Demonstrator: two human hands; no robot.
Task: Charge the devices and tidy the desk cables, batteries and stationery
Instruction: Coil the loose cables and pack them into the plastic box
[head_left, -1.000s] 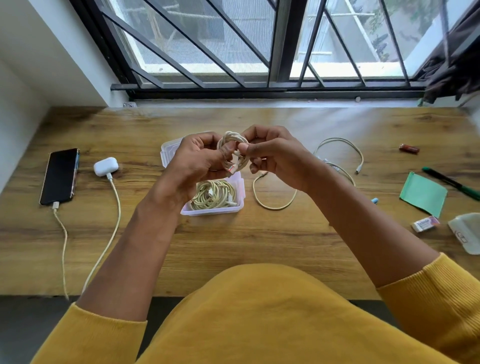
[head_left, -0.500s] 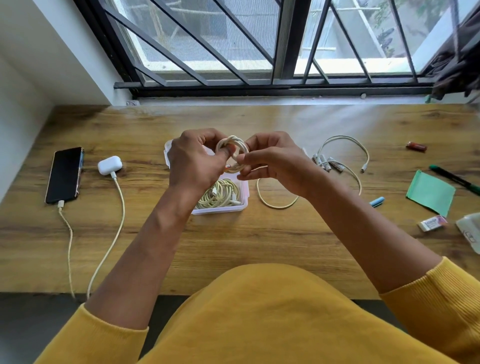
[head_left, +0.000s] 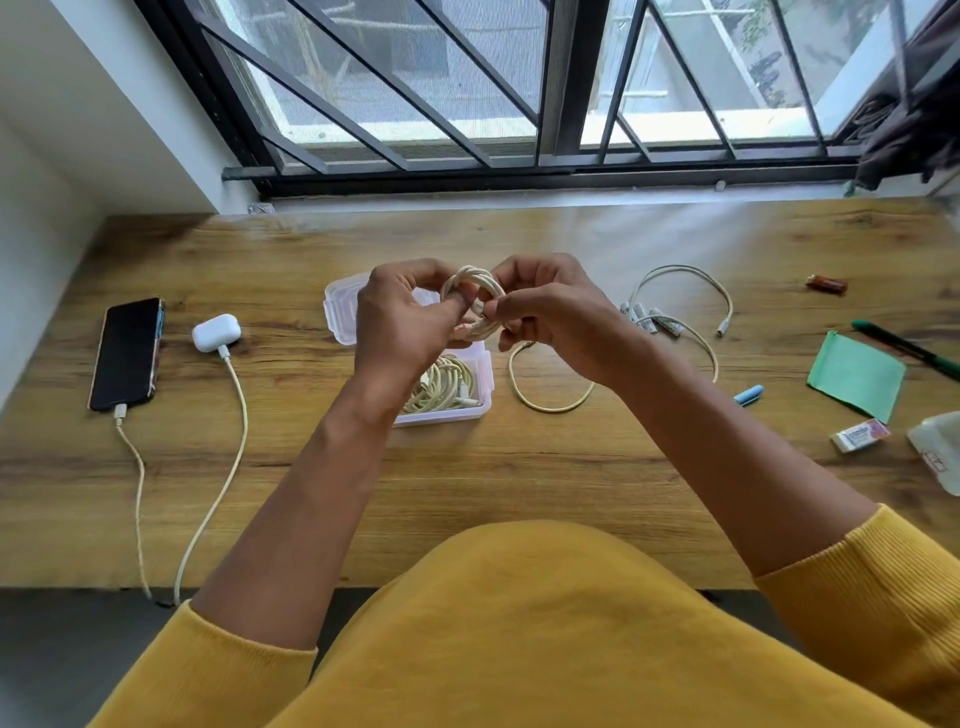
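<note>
Above the desk's middle, my left hand (head_left: 400, 322) and my right hand (head_left: 550, 312) both grip a small coiled cream cable (head_left: 475, 280). Under them stands a clear plastic box (head_left: 485, 382) with another coiled cable (head_left: 441, 384) inside. A loose cream cable (head_left: 550, 402) lies on the wood right of the box, its far end hidden by my right hand. At the left a black phone (head_left: 127, 353) and a white earbuds case (head_left: 215, 332) each have a cable plugged in. Several batteries (head_left: 654, 317) lie behind my right wrist.
At the right lie a short looped cable (head_left: 691, 280), a red-brown battery (head_left: 826, 284), a green pen (head_left: 904, 348), a green paper (head_left: 857, 374), a blue cap (head_left: 748, 396), an eraser (head_left: 860, 435) and a clear bag (head_left: 940, 449). The barred window (head_left: 519, 93) backs the desk.
Both hands have kept hold of the coil and turned it slightly between the fingers. The view has shifted a little; nothing on the desk has moved.
</note>
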